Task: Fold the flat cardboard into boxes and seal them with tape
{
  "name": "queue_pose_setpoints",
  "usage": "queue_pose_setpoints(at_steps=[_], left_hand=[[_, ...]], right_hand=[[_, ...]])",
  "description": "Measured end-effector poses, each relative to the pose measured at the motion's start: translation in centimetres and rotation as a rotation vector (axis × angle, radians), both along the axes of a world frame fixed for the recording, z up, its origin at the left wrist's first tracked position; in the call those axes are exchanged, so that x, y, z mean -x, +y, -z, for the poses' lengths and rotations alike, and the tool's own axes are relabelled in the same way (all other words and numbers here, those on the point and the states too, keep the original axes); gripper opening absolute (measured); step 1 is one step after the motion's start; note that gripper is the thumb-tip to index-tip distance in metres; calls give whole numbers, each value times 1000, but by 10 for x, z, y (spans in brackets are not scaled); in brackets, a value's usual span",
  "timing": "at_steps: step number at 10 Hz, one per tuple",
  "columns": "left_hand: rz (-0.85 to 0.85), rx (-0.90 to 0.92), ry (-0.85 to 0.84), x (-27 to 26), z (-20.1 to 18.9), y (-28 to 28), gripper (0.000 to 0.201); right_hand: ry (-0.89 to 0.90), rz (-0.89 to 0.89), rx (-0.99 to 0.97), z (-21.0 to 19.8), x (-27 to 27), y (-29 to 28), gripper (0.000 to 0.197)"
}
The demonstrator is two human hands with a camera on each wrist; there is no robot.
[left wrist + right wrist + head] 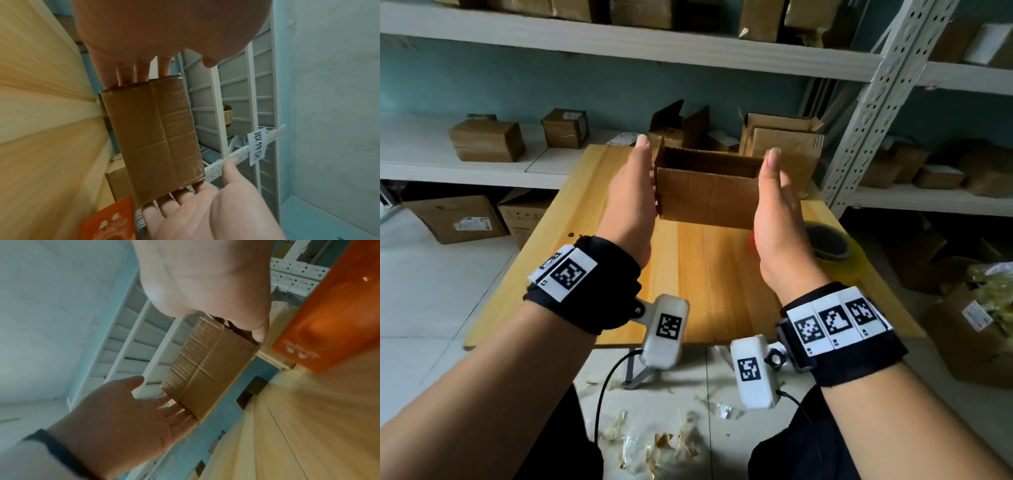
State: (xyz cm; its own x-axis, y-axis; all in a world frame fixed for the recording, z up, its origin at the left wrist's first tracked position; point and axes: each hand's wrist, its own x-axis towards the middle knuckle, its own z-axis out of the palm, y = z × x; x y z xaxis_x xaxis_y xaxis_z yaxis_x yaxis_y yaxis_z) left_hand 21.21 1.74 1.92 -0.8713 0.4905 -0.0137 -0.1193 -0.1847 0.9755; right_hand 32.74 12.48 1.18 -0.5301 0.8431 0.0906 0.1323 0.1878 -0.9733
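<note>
Box (705, 192), squared open, is held above the desk (698, 281) between left hand (630, 205) and right hand (777, 219), straight fingers (141, 71) pressing its ends, apparently to keep its shape; tape roll (828, 246) lies nearby.

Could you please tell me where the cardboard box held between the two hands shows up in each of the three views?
Head: cardboard box sits centre, above the wooden table, between the left hand and right hand.
Left wrist: centre, running top to bottom, bottom flaps facing the camera.
Right wrist: centre, slanting, underside showing.
Shared landmark: the orange tape dispenser, lower left in the left wrist view.
</note>
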Motion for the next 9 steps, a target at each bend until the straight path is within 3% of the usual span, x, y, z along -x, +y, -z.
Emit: queue_pose_setpoints(at_steps=[1,3,4,5,7,9], left_hand=[[104,14,74,4,-18,24,57],[214,81,127,24,-26,92,50],[270,93,110,36,-17,123,51],[322,165,79,41,-2,146,55],[340,286,45,40,19,170,30],[395,300,-8,51,34,188,28]], right_hand=[[4,27,-9,-22,-9,32,77],[-111,42,-101,-52,-22,109,75],[-145,59,-98,-51,-23,143,55],[-191,17,-88,-43,-21,174,60],[-344,-115,-37,-20,-23,222,93],[-335,-154,12,-4,-23,245,99]])
